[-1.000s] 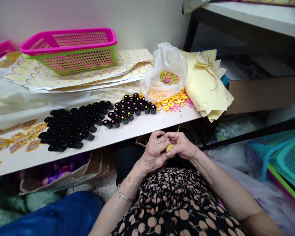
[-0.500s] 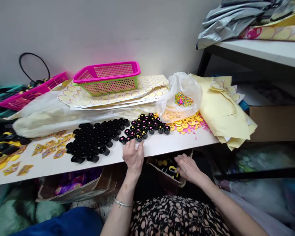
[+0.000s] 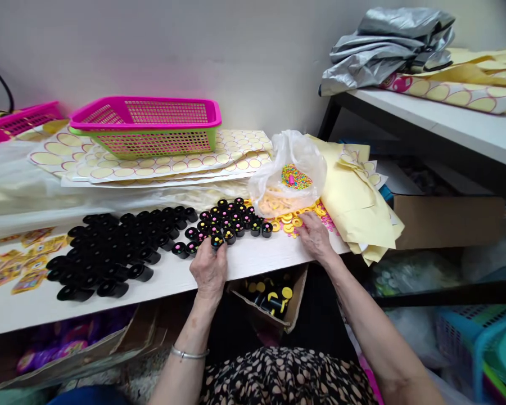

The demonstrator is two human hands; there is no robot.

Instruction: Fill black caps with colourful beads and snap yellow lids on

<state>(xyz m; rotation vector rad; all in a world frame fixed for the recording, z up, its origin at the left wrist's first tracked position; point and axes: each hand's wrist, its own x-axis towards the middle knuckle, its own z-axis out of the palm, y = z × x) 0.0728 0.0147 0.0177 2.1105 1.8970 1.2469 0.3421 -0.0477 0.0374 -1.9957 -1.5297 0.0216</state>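
Observation:
My left hand (image 3: 208, 265) rests at the white table's (image 3: 253, 256) front edge, fingers closed on a small black cap (image 3: 216, 242) with coloured beads in it. That cap sits at the front of a cluster of bead-filled black caps (image 3: 230, 220). My right hand (image 3: 315, 236) lies on the heap of yellow rings (image 3: 290, 219), fingertips pressed down among them; whether it holds one is hidden. Behind the rings stands a clear plastic bag (image 3: 290, 169) with coloured beads (image 3: 296, 178) inside. A large group of empty black caps (image 3: 118, 244) fills the table to the left.
A pink and green basket (image 3: 145, 126) sits on sticker sheets (image 3: 168, 163) at the back. Yellow paper (image 3: 356, 202) hangs off the right end. Yellow labels (image 3: 23, 261) lie far left. A cardboard box (image 3: 270, 298) of finished pieces stands under the table. A shelf (image 3: 438, 118) is at the right.
Both hands left my lap. The right hand dipped to the box under the table, then rose to the yellow rings. The left hand reached the filled caps and closed on one.

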